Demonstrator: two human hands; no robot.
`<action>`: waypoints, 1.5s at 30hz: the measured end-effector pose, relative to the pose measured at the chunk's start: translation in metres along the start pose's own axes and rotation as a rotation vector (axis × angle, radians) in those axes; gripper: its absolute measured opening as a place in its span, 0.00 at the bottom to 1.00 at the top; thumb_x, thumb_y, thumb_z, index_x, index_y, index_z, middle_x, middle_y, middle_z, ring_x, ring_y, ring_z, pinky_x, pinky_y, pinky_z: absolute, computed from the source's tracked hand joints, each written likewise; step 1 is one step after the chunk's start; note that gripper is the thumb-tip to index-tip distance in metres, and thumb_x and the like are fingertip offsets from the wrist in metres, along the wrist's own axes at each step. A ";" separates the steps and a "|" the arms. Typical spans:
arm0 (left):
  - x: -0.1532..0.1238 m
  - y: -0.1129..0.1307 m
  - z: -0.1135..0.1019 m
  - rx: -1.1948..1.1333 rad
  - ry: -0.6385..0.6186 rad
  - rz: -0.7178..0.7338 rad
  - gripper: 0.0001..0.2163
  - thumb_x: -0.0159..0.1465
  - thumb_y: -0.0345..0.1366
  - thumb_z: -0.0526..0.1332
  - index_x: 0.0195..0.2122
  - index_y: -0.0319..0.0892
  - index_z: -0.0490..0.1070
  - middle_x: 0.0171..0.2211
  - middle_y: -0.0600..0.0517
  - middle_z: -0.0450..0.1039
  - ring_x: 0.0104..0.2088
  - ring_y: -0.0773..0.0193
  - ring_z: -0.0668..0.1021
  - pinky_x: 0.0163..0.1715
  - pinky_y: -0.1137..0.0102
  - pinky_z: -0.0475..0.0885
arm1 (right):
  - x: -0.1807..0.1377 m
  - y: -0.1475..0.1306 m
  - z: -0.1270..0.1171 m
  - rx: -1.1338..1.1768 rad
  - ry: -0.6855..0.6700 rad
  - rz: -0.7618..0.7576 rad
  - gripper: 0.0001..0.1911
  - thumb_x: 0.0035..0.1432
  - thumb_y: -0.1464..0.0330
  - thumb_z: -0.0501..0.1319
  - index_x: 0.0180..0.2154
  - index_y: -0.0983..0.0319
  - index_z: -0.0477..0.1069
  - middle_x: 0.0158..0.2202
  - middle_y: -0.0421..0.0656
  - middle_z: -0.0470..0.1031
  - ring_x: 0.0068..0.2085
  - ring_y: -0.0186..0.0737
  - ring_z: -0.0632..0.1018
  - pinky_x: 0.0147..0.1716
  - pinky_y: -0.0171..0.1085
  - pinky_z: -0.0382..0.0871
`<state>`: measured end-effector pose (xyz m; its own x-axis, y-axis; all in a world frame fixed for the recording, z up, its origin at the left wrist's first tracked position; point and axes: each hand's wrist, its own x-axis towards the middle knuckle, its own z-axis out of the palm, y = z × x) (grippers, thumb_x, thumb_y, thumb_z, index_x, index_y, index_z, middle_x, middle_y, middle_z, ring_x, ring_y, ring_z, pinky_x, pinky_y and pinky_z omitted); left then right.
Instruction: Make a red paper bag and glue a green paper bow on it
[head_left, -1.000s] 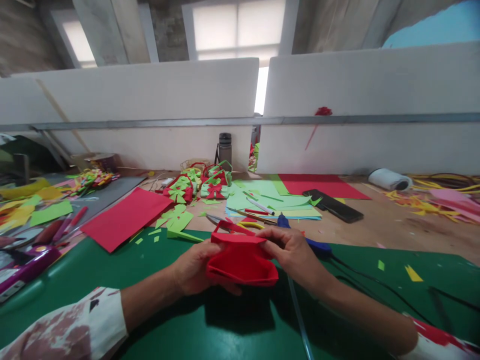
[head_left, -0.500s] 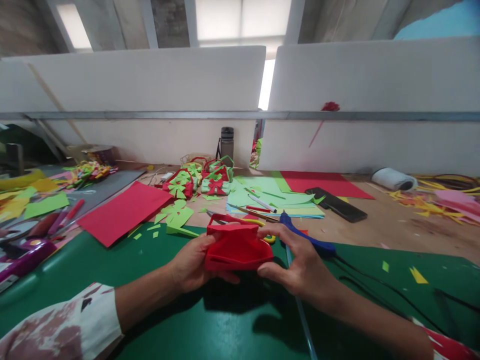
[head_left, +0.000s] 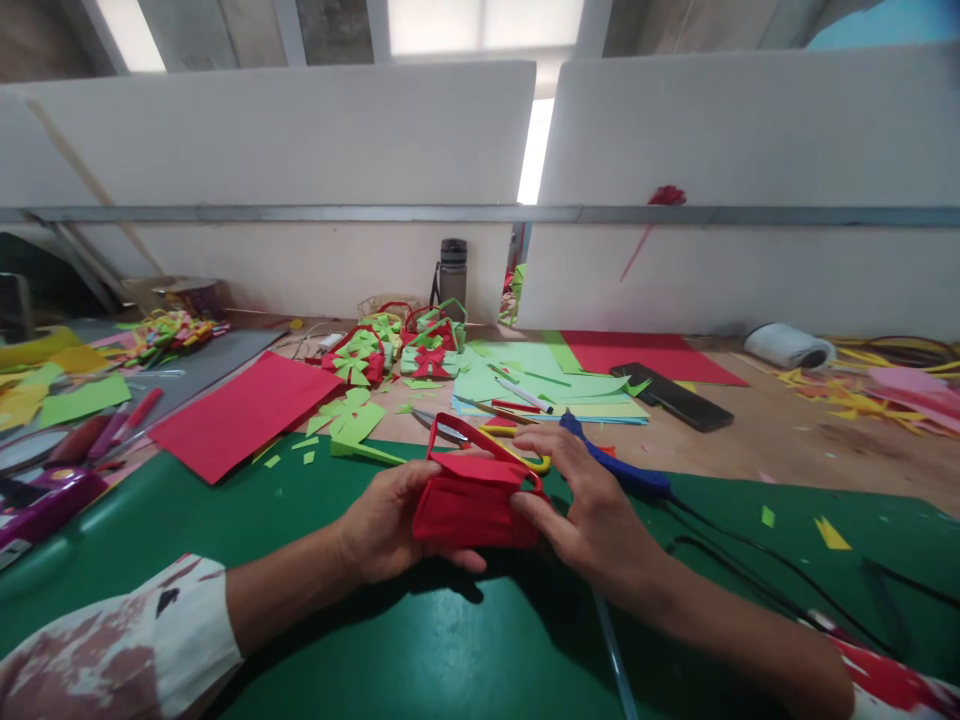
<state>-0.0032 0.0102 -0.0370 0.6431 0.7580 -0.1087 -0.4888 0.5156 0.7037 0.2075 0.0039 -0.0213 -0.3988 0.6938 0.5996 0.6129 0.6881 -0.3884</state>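
Note:
A small red paper basket [head_left: 469, 500] with a thin loop handle is held just above the green mat [head_left: 450, 650]. My left hand [head_left: 382, 525] grips its left side, fingers curled under it. My right hand [head_left: 589, 505] presses against its right side, thumb on the front and fingers over the top edge. Just behind the basket lie scissors [head_left: 480, 438] with yellow handles and a blue glue gun [head_left: 611, 465] whose black cord runs off to the right.
A red paper sheet [head_left: 244, 410] and light green cut-outs [head_left: 349, 420] lie at the left. Finished red and green baskets [head_left: 397, 350] stand further back near a grey bottle [head_left: 452, 270]. Green sheets [head_left: 540, 390], a black phone [head_left: 671, 395] and a white roll [head_left: 784, 345] are to the right.
The basket was open with its mouth showing; now both hands have pressed it flatter and turned it upright. My right hand slid from the top rim down onto its right side.

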 end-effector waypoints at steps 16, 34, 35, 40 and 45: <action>-0.001 -0.007 0.004 0.097 0.056 0.032 0.16 0.53 0.33 0.66 0.44 0.39 0.73 0.39 0.44 0.77 0.37 0.55 0.79 0.28 0.65 0.79 | -0.002 0.002 0.008 -0.076 0.011 -0.291 0.12 0.59 0.77 0.55 0.45 0.64 0.64 0.47 0.53 0.72 0.52 0.47 0.70 0.52 0.51 0.59; -0.003 0.006 0.010 0.368 0.237 0.056 0.16 0.54 0.41 0.65 0.39 0.37 0.73 0.30 0.45 0.76 0.25 0.62 0.77 0.17 0.72 0.74 | 0.011 -0.016 -0.004 0.161 -0.174 0.261 0.11 0.54 0.69 0.61 0.42 0.60 0.69 0.41 0.45 0.75 0.45 0.46 0.74 0.44 0.45 0.67; -0.003 0.008 0.011 0.388 0.255 0.058 0.15 0.54 0.42 0.65 0.38 0.37 0.74 0.29 0.46 0.76 0.24 0.62 0.76 0.17 0.72 0.73 | 0.012 -0.016 -0.004 0.173 -0.186 0.260 0.14 0.53 0.69 0.62 0.44 0.60 0.68 0.42 0.45 0.75 0.45 0.46 0.75 0.44 0.45 0.68; -0.003 0.016 0.011 0.493 0.293 0.062 0.18 0.55 0.44 0.64 0.40 0.35 0.74 0.30 0.44 0.76 0.24 0.63 0.77 0.17 0.74 0.72 | 0.017 -0.018 0.002 0.166 -0.243 0.230 0.21 0.50 0.73 0.63 0.48 0.60 0.67 0.44 0.47 0.76 0.45 0.46 0.76 0.43 0.46 0.69; -0.006 0.024 0.011 0.510 0.317 0.146 0.19 0.57 0.41 0.63 0.49 0.39 0.68 0.40 0.43 0.74 0.34 0.60 0.77 0.22 0.73 0.73 | 0.021 -0.009 0.009 0.036 -0.183 0.153 0.17 0.54 0.71 0.59 0.47 0.63 0.67 0.44 0.50 0.76 0.44 0.48 0.77 0.44 0.47 0.69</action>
<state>-0.0125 0.0134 -0.0120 0.3464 0.9285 -0.1340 -0.1652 0.2010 0.9656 0.1869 0.0141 -0.0116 -0.4224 0.8151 0.3966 0.6523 0.5771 -0.4913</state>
